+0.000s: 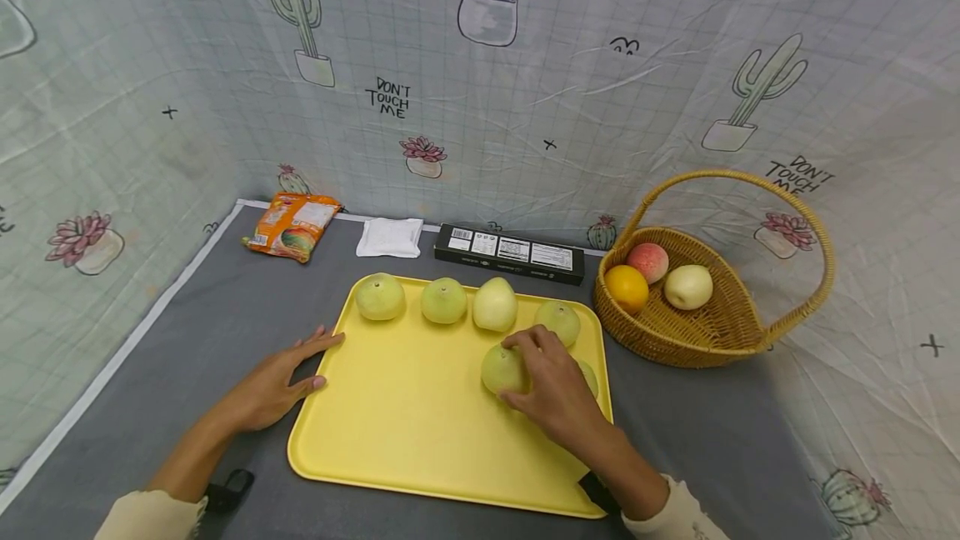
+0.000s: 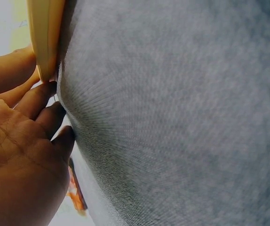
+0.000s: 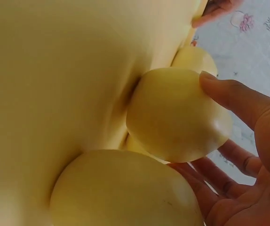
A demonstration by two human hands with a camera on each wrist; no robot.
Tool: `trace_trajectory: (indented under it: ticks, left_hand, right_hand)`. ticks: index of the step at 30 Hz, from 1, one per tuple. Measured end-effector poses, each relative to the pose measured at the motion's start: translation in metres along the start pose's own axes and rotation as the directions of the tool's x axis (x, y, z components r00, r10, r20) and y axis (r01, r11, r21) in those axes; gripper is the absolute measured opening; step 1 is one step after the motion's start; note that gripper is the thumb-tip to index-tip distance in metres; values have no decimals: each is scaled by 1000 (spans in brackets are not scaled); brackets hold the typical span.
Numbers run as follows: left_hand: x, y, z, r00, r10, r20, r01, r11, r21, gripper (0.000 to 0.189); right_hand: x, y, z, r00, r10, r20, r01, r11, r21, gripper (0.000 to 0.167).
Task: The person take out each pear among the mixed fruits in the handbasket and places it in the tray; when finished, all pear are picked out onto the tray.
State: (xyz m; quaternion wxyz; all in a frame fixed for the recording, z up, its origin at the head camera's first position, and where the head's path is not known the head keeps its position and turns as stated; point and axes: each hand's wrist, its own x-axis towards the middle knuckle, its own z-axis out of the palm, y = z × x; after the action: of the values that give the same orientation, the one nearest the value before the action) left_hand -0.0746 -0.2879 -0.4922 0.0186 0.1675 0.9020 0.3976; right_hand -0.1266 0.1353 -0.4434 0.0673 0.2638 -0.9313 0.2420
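Observation:
My right hand (image 1: 551, 390) grips a pale green round fruit (image 1: 502, 369) over the right part of the yellow tray (image 1: 405, 407). In the right wrist view the thumb lies on one side of this fruit (image 3: 177, 115) and the fingers curl behind it. A second pale green fruit (image 1: 588, 377) is partly hidden behind that hand. Several more, among them the leftmost pale green fruit (image 1: 380, 297), line the tray's far side. At the tray's left rim my left hand (image 1: 266, 386) rests with extended fingers, thumb and index fingertip touching the edge.
A wicker basket (image 1: 675, 340) with a tall handle stands right of the tray, holding an orange (image 1: 627, 288), a peach (image 1: 648, 262) and a pale yellow fruit (image 1: 688, 287). Along the back lie an orange snack packet (image 1: 292, 226), a white packet (image 1: 389, 237) and a long black box (image 1: 510, 254).

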Motion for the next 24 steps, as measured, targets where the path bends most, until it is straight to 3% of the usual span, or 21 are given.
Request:
trace_trajectory:
  ticks: [9,16,24]
  left_hand:
    - [1,0,1,1000,25,-7,-25,1000,6,61]
    - [1,-1,1,1000,11,-1,-11,1000,0,62]
    - [0,-1,1,1000,11,-7,-11,1000,5,61]
  right_hand:
    - [1,2,-10,1000,15,-8,-16,999,-30,68]
    - [5,8,-21,996,-23,-87,23,1000,-2,65]
    - [9,17,-44,989,-7,-149,14,999,46,61]
